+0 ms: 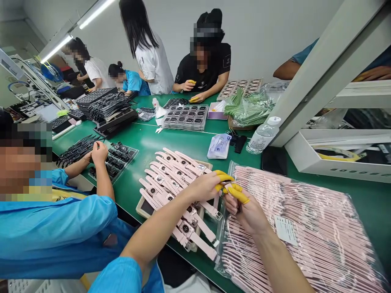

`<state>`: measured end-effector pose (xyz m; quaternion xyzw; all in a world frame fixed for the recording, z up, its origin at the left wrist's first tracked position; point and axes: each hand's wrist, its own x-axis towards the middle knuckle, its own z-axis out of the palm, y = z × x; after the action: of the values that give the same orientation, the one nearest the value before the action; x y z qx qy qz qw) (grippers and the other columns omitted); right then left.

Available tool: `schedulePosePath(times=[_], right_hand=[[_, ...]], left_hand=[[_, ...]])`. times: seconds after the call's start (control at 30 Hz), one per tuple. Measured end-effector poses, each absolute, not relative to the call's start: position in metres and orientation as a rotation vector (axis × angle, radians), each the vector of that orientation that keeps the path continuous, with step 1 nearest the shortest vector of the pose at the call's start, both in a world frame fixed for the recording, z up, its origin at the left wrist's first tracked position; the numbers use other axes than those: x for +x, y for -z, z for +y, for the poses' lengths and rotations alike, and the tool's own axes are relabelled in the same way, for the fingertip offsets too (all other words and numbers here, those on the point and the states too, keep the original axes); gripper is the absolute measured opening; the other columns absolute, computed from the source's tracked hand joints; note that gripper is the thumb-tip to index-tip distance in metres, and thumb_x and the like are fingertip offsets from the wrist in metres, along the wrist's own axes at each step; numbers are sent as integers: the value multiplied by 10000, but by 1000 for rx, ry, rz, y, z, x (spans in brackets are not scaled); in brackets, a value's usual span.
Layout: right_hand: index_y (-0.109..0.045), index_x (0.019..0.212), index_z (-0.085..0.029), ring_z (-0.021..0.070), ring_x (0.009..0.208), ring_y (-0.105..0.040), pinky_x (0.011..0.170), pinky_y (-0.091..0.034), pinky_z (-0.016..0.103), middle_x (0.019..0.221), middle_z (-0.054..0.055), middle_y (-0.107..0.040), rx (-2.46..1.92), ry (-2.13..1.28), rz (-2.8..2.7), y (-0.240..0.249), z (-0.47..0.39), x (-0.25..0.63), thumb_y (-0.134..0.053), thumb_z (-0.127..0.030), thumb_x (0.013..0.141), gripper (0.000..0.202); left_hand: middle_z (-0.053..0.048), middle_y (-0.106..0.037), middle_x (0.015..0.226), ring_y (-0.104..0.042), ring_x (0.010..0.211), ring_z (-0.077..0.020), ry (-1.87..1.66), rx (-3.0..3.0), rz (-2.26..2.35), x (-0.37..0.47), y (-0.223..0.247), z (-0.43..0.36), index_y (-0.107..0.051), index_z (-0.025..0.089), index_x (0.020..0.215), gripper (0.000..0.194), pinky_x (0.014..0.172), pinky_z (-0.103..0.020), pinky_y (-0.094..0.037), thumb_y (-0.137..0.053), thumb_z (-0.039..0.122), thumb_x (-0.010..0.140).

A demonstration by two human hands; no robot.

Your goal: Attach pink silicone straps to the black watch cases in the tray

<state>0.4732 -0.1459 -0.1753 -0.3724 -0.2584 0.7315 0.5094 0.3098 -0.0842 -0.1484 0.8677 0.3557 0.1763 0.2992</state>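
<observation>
My left hand (209, 186) and my right hand (242, 205) meet at the middle of the bench, both with yellow finger cots. Their fingers pinch a smartwatch (226, 185), mostly hidden behind the fingertips; a pink strap seems to hang from it. Below and left of my left hand, several smartwatches with pink straps (186, 228) lie in rows, sensor backs up, over a beige tray (143, 209). Under my right hand spreads a large clear bag of pink watch straps (317, 219) with a white label (286, 230).
A co-worker in blue (61, 236) sits close at my left, handling dark watches (119, 158). Ahead stand a water bottle (262, 136), a small white packet (219, 146) and stacked watch trays (185, 118). A slanted frame post (324, 69) and white box (339, 156) are at right.
</observation>
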Motion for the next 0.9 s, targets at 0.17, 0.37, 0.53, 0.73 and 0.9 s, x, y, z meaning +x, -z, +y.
schedulePosePath(times=[0.17,0.37,0.53,0.73,0.9], right_hand=[[-570,707,-221,90,444,-302,402,-280,234,511,-47,-403,-841,-1756,-612,176,-146,473,-857,-495,774,403],[-503,663,-233,102,447,-282,389,-283,259,522,-37,-386,-827,-1732,-649,177,-145,476,-806,-511,822,441],[-481,650,-223,71,430,-258,375,-242,215,499,-65,-339,-899,-1749,-589,182,-143,474,-879,-512,730,498],[-463,633,-218,64,423,-262,367,-247,204,495,-69,-337,-938,-1745,-634,185,-143,474,-857,-516,763,510],[-500,639,-216,71,426,-281,371,-238,214,494,-58,-365,-942,-1726,-673,182,-145,473,-859,-528,765,492]], left_hand=[[-144,-568,1394,-577,1289,-264,-476,2303,934,311,148,-86,-542,171,1469,527,1134,-422,-487,-416,120,960],[-144,-565,1290,-587,1226,-253,-463,2299,829,311,138,-89,-509,155,1503,488,1142,-401,-473,-391,292,1049],[-173,-582,1232,-584,1163,-275,-400,2479,900,313,141,-88,-585,101,1407,454,1084,-428,-510,-467,248,994],[-177,-595,1187,-589,1144,-270,-323,2573,902,311,141,-88,-606,59,1354,429,1070,-392,-504,-461,255,1001],[-158,-599,1187,-592,1148,-267,-385,2475,848,308,141,-87,-609,114,1339,404,1078,-417,-498,-424,260,1011]])
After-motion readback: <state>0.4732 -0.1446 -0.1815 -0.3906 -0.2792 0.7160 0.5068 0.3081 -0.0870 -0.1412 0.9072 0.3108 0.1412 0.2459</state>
